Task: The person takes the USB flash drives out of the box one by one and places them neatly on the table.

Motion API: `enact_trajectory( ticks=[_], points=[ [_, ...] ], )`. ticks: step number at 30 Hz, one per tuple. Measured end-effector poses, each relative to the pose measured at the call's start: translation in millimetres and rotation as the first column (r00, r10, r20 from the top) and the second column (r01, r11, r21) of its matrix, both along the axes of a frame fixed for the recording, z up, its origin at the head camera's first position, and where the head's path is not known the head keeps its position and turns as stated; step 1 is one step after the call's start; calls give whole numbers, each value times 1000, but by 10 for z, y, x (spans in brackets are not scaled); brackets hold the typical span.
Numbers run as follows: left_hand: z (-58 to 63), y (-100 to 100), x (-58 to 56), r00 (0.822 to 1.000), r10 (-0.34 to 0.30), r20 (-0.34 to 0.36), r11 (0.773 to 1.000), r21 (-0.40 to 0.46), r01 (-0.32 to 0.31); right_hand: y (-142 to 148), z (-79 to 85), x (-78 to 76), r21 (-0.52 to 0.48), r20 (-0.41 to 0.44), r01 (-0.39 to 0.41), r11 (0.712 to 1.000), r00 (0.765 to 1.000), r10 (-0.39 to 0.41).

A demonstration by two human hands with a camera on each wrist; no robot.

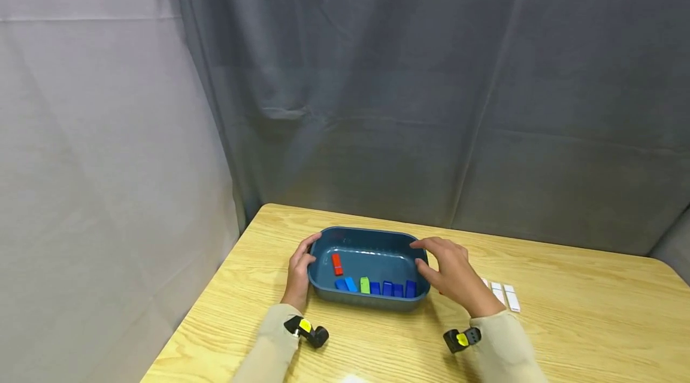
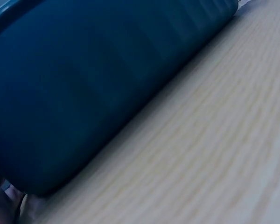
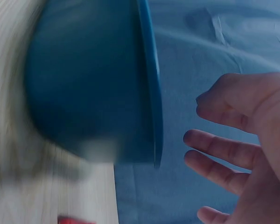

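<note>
A dark blue plastic tub (image 1: 372, 305) sits on the wooden table. Inside, several small oblong blue pieces (image 1: 387, 288) and one green piece (image 1: 365, 285) line its near side, and a red piece (image 1: 337, 264) lies farther left. My left hand (image 1: 297, 275) grips the tub's left end, thumb at the rim; in the left wrist view its fingers (image 2: 4, 200) show by the tub's lower corner. At the right end, my right hand (image 1: 450, 269) hovers by the rim with fingers spread and loosely bent. In the right wrist view a gap separates it from the rim and it holds nothing.
Several white oblong pieces (image 1: 511, 298) lie on the table right of the tub, partly behind the right wrist. A red object (image 3: 74, 220) lies on the table near the tub's right end. Grey curtains (image 1: 345, 101) hang behind and left of the table.
</note>
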State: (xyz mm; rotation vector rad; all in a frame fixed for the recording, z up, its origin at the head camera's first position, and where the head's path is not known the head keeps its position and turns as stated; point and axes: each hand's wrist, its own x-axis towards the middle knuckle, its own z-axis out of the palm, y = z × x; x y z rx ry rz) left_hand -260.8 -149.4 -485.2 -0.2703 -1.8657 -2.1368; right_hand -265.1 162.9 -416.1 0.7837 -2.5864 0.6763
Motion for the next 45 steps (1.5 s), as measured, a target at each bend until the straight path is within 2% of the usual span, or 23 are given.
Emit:
enact_trajectory(
  ticks=[7, 16, 24, 29, 35, 45],
  points=[
    [25, 44, -4, 1000, 19, 3, 1000, -2, -19, -243, 68, -54, 29, 33, -67, 997, 997, 66],
    [12, 84, -13, 999, 33, -1, 999, 3, -33, -547, 69, -133, 77, 95, -137, 988, 987, 129],
    [-8, 59, -7, 999, 50, 5, 999, -7, -50, -866, 71, -155, 155, 165, -205, 966, 970, 179],
    [-9, 79, 1, 999, 29, 28, 999, 14, -29, -1049, 31, -172, 182, 199, -250, 951, 956, 213],
    [-25, 74, -10, 1000, -16, 15, 998, 55, 15, -1212, -31, -236, 204, 223, -281, 938, 946, 235],
    [-42, 66, -21, 999, -28, 36, 998, 57, 26, -1359, -150, -335, 207, 271, -305, 930, 931, 245]
  ],
)
